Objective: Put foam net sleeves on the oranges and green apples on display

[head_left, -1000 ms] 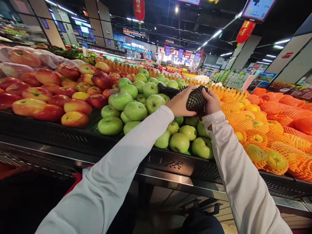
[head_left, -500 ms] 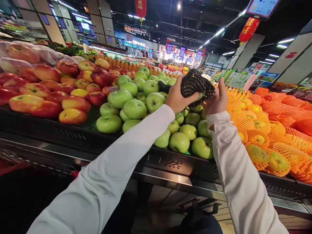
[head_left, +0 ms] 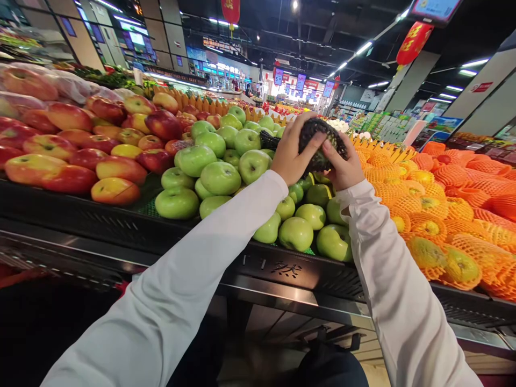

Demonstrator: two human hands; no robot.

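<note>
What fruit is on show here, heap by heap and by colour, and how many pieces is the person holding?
Red-and-yellow apple heap: 1
Green apple heap: 1
Orange-netted fruit heap: 1
Black-netted fruit, held between left hand and right hand: 1
Total: 3 heaps and 1 held piece, 4 in all

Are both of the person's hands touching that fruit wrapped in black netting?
Touching. The head view shows the left hand and right hand both wrapped around the black-netted fruit, fingers pressed onto the net, above the green apples.
</note>
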